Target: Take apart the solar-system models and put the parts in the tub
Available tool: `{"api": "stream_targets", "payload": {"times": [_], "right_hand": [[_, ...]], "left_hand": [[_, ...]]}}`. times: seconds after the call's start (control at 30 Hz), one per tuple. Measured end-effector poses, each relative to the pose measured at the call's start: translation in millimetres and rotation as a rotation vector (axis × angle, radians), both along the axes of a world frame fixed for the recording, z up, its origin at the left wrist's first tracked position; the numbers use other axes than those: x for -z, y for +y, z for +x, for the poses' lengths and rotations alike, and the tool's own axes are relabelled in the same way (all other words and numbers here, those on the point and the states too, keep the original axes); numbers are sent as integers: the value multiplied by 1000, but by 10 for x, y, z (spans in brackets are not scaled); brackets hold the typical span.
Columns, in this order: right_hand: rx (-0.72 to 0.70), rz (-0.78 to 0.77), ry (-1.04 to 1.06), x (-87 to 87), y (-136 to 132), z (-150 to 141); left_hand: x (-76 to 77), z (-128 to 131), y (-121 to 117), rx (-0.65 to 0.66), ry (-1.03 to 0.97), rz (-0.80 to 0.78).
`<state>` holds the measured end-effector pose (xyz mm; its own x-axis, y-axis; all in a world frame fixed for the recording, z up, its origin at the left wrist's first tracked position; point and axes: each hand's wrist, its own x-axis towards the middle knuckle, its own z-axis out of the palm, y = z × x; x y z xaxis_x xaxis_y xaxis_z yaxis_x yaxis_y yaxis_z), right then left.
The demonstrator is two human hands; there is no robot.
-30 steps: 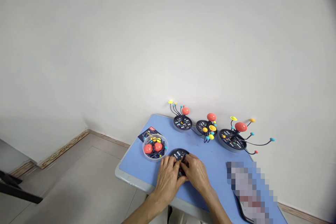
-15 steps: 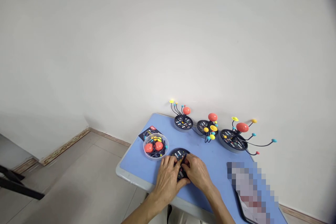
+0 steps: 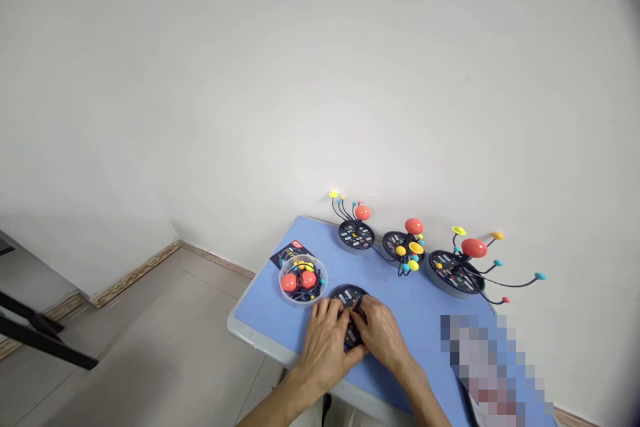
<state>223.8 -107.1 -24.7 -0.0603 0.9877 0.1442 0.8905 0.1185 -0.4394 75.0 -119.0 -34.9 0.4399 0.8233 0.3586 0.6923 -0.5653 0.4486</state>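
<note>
A round black base (image 3: pixel 345 291) printed with small labels and coloured dots lies on the table in front of me. My left hand (image 3: pixel 325 340) grips it from the left, fingers over its face and thumb at the near edge. My right hand (image 3: pixel 384 332) pinches a short black post (image 3: pixel 358 305) close to the middle of the base, beside a small yellow part (image 3: pixel 351 310). The fingers hide whether the post's lower end sits in the base. Left of the base stands a clear round tub (image 3: pixel 325 288) holding red balls (image 3: pixel 309 279), small coloured balls and black rods.
Along the back of the blue table (image 3: pixel 270 307) stand three planet models: left (image 3: pixel 356 235), middle (image 3: pixel 395 240) and right (image 3: pixel 455 273), whose rods reach past the table edge. A dark printed card (image 3: pixel 285 253) lies behind the tub. A blurred-out phone-like object (image 3: pixel 475 373) lies front right.
The whole view has shifted slightly, so things appear further right. My hands stay at the base, and the black post in my right fingers has changed its tilt a little.
</note>
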Motion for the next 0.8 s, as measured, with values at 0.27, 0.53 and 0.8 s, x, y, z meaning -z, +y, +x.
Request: {"api": "stream_targets", "payload": {"times": [0.27, 0.53, 0.8], "right_hand": [[-57, 3, 58, 5, 28, 47], [-122, 19, 95, 38, 54, 73], [-275, 35, 253, -13, 99, 133]], "left_hand": [[-63, 6, 10, 8, -25, -73], [-81, 17, 21, -7, -39, -117], [-48, 22, 46, 8, -22, -121]]}}
